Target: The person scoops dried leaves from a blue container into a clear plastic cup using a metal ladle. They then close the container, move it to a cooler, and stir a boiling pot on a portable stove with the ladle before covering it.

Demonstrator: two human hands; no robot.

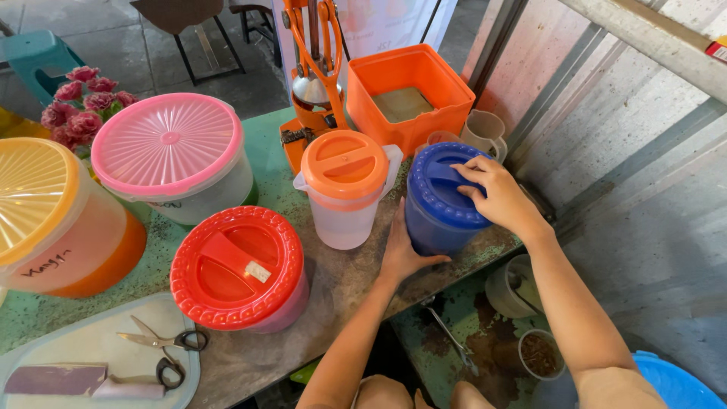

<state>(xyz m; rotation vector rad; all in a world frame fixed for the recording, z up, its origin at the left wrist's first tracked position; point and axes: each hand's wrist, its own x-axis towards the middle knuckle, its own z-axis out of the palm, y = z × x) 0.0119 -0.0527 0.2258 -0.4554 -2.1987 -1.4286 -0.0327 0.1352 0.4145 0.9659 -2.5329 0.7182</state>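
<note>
Blue ribbed round jug steadied by left hand, right hand on lid.

Blue jug hemmed in: orange-lid jug just left, orange bin and cups close behind, wall right. Open counter in front, between red-lid jug and blue jug. Scissors on tray, far left.

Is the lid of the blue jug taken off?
No, the blue lid sits on the blue jug, with the right hand on top of it and the left hand against its side.
</note>
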